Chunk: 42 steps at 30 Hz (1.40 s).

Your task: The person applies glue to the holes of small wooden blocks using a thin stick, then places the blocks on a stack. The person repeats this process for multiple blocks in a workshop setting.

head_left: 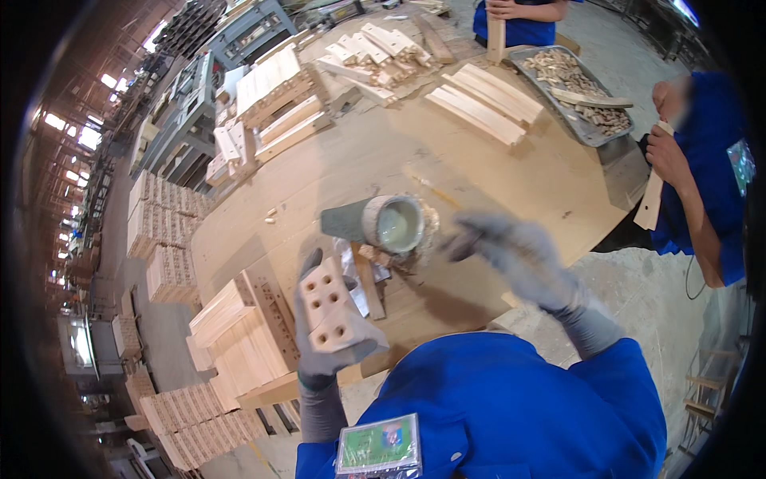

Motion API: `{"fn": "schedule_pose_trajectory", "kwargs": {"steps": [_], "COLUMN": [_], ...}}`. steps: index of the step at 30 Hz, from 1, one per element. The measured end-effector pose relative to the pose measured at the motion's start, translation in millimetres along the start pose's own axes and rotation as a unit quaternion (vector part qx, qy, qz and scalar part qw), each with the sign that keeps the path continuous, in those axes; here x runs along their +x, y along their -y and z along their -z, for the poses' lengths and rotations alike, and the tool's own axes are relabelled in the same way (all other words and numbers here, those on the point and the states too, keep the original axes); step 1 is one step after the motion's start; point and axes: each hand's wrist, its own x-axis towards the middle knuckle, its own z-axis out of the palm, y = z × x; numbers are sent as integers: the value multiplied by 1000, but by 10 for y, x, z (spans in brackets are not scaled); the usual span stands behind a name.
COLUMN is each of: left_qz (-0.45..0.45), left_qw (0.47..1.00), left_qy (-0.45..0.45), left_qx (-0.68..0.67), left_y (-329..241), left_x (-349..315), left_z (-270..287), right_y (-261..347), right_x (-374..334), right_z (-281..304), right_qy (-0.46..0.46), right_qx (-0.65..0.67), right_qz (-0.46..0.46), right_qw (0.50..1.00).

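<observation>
My left hand [319,363], in a grey glove, is closed around a small bundle of wooden pieces with drilled holes [325,307]. The holed faces are turned up toward me. Ahead of it on the table, a round cup [399,223] holds a pale, milky liquid, and its rim and side are crusted. My right hand [515,251], also gloved in grey, hovers just right of this cup. Motion smears its fingers, so whether anything is between them is unclear. Between the cup and my left hand lies a narrow wood strip [369,287] beside crumpled white material.
Stacked boards [251,343] stand at the table's near left. More wood pieces [375,56] and long bars [483,104] lie at the far side. A metal tray [590,132] holds many small wooden dowels. Two people in blue handle wood at the right and far edges.
</observation>
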Motion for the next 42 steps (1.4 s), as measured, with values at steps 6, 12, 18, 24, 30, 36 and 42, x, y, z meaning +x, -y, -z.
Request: {"fn": "schedule_pose_trajectory", "kwargs": {"steps": [6, 12, 18, 24, 30, 36, 42], "left_qz": [-60, -101, 34, 89, 72, 14, 47], "left_qw": [987, 932, 967, 962, 983, 985, 973], "left_qy": [-45, -117, -70, 33, 16, -62, -190], "left_qx": [-145, -329, -242, -254, -167, -161, -122], "left_y": [-43, 16, 6, 160, 141, 62, 20], "left_x": [99, 596, 856, 927, 524, 53, -205], "left_z": [-576, -1403, -1970, -2266, -1893, -1450, -1354], "right_y": [-201, -312, -517, -633, -595, -786, -1321], "right_x": [-138, -253, -369, -153, 859, 1917, 2203], "right_z": [-216, 121, 561, 1066, 1863, 2619, 2796], "right_qy": [165, 59, -31, -63, -160, -132, -128], "right_qx": [-245, -352, -223, -172, -506, -690, -722], "right_qz": [9, 94, -16, -115, -144, -163, -146], "right_qw": [955, 929, 974, 976, 835, 693, 665]}}
